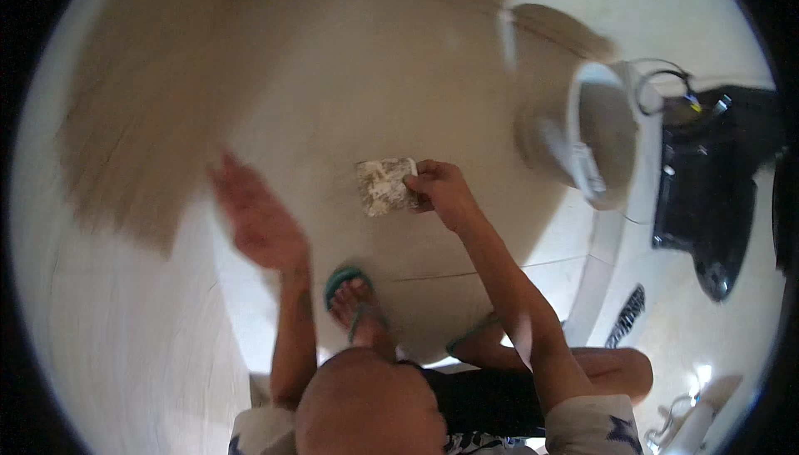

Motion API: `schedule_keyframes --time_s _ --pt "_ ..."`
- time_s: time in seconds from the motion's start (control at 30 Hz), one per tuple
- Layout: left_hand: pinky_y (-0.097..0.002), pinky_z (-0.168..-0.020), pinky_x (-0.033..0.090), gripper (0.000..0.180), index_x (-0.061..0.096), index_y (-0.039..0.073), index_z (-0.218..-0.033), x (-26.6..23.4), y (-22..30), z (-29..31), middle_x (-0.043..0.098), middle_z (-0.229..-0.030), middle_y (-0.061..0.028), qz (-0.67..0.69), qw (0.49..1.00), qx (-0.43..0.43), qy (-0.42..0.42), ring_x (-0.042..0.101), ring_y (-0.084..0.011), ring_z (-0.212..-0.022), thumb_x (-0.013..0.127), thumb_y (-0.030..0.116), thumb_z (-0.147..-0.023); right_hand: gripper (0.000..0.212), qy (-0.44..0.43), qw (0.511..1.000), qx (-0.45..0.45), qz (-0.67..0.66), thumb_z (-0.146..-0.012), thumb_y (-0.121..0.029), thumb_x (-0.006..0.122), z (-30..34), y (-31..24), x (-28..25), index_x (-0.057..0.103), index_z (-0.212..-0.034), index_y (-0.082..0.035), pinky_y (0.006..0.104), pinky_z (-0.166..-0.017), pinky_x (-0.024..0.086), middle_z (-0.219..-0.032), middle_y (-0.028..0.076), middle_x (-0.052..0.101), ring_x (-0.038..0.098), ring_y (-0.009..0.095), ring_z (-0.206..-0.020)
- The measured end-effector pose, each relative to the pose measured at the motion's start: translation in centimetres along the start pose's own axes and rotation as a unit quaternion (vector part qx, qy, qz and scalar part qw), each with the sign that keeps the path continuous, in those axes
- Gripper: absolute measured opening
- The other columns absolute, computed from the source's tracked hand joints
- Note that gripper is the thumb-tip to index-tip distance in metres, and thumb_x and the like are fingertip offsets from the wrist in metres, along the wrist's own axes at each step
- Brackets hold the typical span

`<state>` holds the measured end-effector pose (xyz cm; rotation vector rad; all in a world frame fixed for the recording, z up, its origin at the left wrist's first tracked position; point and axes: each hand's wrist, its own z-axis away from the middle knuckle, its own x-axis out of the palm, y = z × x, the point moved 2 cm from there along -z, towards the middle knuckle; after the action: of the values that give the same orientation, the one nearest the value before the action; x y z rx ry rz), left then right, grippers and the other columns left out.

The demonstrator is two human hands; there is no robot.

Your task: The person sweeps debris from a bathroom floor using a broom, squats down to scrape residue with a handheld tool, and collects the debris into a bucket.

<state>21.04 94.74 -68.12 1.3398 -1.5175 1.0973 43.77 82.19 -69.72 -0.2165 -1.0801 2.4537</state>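
Hands are well apart: right hand has a crusty, squarish slab pinched by its right edge, left hand is open, fingertips blurry. Slab's over a pale floor with big shadows; can't tell if it's touching. White bucket off right, its inside murky. Feet partly hidden by the knees.

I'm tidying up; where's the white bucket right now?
In the head view, the white bucket is at right, between the right hand and the shiny black object.
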Motion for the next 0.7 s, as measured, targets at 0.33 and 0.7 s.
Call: schedule_keyframes --time_s 0.33,0.7 --pt "-0.0430 -0.116 0.005 0.085 0.006 0.003 -0.148 -3.7 -1.0 2.9 0.010 -0.154 -0.0164 -0.643 0.752 -0.116 0.087 0.011 -0.0292 -0.142 0.025 0.064 -0.090 0.024 0.414 0.823 -0.352 0.164 -0.087 -0.012 0.057 18.2 -17.3 -19.3 0.059 -0.103 0.006 0.0267 -0.061 0.056 -0.088 0.013 0.066 0.066 0.017 -0.073" --pt "-0.0396 -0.115 0.007 0.072 0.015 0.002 -0.147 -7.4 -0.5 6.0 0.025 -0.151 -0.0139 -0.734 0.665 -0.103 0.094 0.018 -0.0252 -0.141 0.033 0.047 -0.093 0.014 0.512 0.650 -0.378 0.415 -0.084 -0.010 0.061 13.6 -21.6 -20.2 0.062 -0.093 0.000 0.0313 -0.069 0.051 -0.085 0.016 0.068 0.066 0.021 -0.076"
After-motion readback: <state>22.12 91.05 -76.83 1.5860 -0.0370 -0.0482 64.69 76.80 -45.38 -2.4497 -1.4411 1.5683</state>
